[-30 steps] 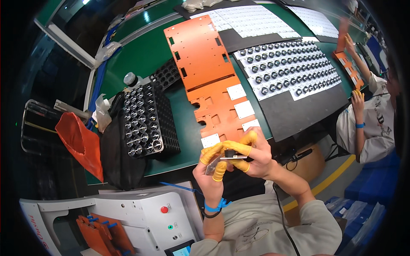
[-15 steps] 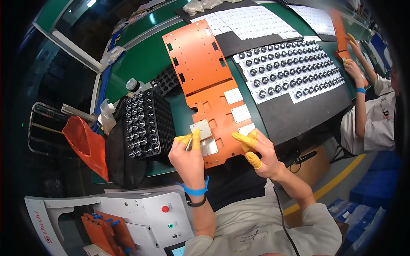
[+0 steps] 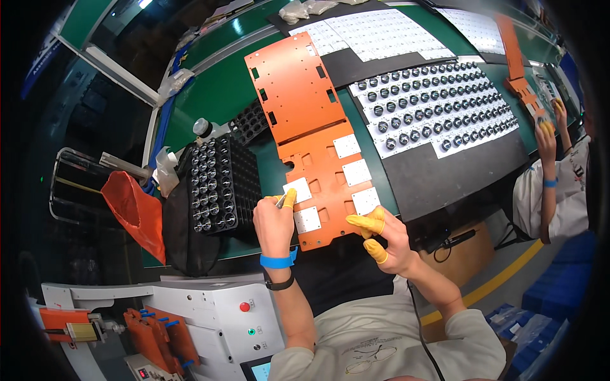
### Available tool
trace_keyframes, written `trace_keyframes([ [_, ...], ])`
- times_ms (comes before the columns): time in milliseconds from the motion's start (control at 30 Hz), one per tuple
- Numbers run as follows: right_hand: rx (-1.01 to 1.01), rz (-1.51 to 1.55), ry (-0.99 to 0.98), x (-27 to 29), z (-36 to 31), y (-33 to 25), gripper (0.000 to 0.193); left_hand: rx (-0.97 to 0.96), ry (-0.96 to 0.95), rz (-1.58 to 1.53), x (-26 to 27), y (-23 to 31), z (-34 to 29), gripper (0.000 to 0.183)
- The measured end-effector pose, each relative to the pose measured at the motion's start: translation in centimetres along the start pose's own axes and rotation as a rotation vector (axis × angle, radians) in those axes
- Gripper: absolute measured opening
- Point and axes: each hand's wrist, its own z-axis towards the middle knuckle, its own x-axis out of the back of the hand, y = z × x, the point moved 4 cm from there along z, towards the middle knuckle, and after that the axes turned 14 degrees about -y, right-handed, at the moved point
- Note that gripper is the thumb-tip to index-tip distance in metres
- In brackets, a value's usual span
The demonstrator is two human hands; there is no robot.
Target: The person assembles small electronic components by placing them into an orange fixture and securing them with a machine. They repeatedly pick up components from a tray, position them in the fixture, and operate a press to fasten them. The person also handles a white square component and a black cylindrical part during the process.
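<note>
An orange hinged fixture (image 3: 326, 216) lies unfolded on the green bench in front of me, its perforated lid (image 3: 291, 86) laid back. White square plates with small holes sit in its near half. My left hand (image 3: 275, 222), in yellow finger cots, pinches a slim metal tool (image 3: 281, 201), its kind unclear. A yellow fingertip of that hand rests at the edge of the middle-left plate (image 3: 297, 189). Below it lies another plate (image 3: 308, 219). My right hand (image 3: 387, 241) is beside the near-right plate (image 3: 366, 200), thumb and fingers apart and nothing between them.
Left of the fixture stands a stack of black trays (image 3: 216, 184) with round parts. To the right, a white sheet (image 3: 438, 108) carries rows of black round parts on a dark mat (image 3: 451, 171). A co-worker's hand (image 3: 545, 136) works at another orange fixture (image 3: 526, 95). A grey machine (image 3: 216, 317) stands lower left.
The middle-left plate, tilted and greyish before, now looks flat and bright. My left fingers have shifted slightly up and off its middle. The co-worker's hands have moved lower.
</note>
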Motion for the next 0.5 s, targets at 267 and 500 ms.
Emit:
trace_keyframes([
  [267,0.045,0.026,-0.04,-0.6,1.0,-1.0,0.038,-0.051,-0.054,-0.025,-0.5,-0.7,0.7,0.035],
  [500,0.28,-0.019,-0.211,-3.7,4.9,-4.6,0.038,-0.014,0.091,-0.061,-1.2,0.1,-0.8,0.036],
])
